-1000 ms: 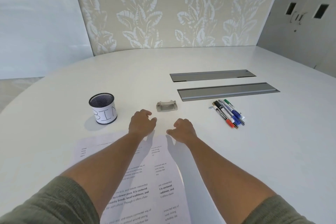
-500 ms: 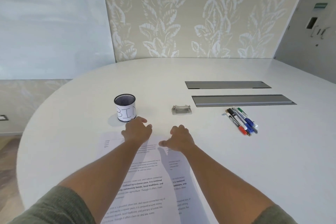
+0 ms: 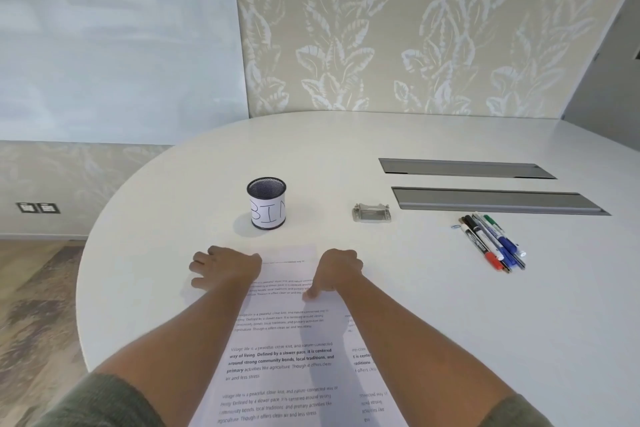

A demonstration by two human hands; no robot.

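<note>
The left hand (image 3: 225,270) has slid leftward to the edge of the printed sheets (image 3: 284,357) – fingers spread loosely on the table (image 3: 138,288). The sheets lie between the forearms. The right hand (image 3: 337,274), fingers curled, presses its thumb on them – whether it pinches them is hidden.

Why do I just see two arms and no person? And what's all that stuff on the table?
The camera sits on the person's head and looks forward and down, so you see what they see: only their own arms. The left hand and the right hand rest at the far end of the printed sheets on a white table. The right thumb presses the top sheet; I can't tell whether it pinches it. Further off are a mesh cup labelled BIN, a small metal gadget, and a bunch of markers with a paper clip beside them. Two grey strips are set into the tabletop.
</note>
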